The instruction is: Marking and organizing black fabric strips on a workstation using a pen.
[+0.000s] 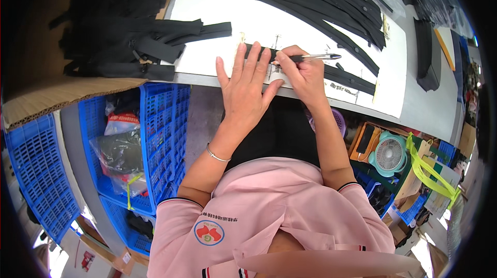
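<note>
**Left grip (243, 83) flat on a black strip (273, 54), pen (317, 57) in the right grip (309, 77)**

The black strip lies at the front of a white board (392, 83) on the grey worktop (437, 117), directly under the left grip's fingers. Black fabric shows between those fingers and just past the index finger. The left grip is wide, palm down, with the thumb set apart to the right; it presses rather than pinches.

The right grip is narrow, holding the pen between thumb and fingers just beside the index finger of the left. The pen slants across the hand, its far end pointing right. Its tip is too hidden to tell whether it touches the strip. A further length of black fabric (354, 80) emerges to the right of this grip; I cannot tell whether it is the same piece.

Beyond both hands, more black strips (331, 25) fan out on the board. To the left, well apart from the pen, sits a heap of black pieces (168, 33). Below the worktop stand a blue crate (164, 133) on the left and a turquoise fan (389, 153) on the right.
</note>
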Demonstrator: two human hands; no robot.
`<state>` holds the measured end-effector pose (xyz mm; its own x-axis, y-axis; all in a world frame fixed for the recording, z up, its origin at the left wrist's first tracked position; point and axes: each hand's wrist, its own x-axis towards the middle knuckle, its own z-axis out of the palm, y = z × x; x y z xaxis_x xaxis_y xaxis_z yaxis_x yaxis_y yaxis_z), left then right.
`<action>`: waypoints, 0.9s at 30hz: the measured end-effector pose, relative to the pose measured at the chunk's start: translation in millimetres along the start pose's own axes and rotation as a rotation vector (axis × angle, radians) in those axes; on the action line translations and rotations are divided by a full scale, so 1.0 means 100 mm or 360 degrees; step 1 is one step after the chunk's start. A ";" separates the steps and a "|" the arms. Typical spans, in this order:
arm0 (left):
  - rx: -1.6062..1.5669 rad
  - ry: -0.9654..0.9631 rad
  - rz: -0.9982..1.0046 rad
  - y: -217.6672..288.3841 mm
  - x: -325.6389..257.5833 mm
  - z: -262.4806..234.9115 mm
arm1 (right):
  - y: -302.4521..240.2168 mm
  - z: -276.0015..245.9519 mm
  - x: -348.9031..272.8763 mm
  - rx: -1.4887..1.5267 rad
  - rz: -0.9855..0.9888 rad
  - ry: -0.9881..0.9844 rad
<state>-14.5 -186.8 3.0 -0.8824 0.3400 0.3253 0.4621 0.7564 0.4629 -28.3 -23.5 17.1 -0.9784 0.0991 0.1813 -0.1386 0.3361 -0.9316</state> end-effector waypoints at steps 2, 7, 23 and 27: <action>-0.0004 -0.0008 0.0004 0.01 0.00 0.00 | -0.01 -0.01 0.00 0.0000 -0.0011 0.0001; 0.0028 -0.0004 0.0000 -0.01 0.01 0.00 | -0.03 -0.26 -0.14 0.0109 0.0018 0.0223; -0.0036 -0.0065 -0.0050 0.19 0.06 0.00 | 0.25 -0.81 -0.29 -0.0381 0.0069 0.0579; -0.0246 -0.0147 0.0136 0.51 0.08 0.10 | 0.23 -0.78 -0.27 -0.0403 -0.0003 0.0604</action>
<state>0.9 -139.2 21.0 -0.8403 0.4546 0.2954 0.5378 0.6300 0.5603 7.3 54.3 15.6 -0.8462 0.4185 0.3299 -0.0525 0.5505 -0.8332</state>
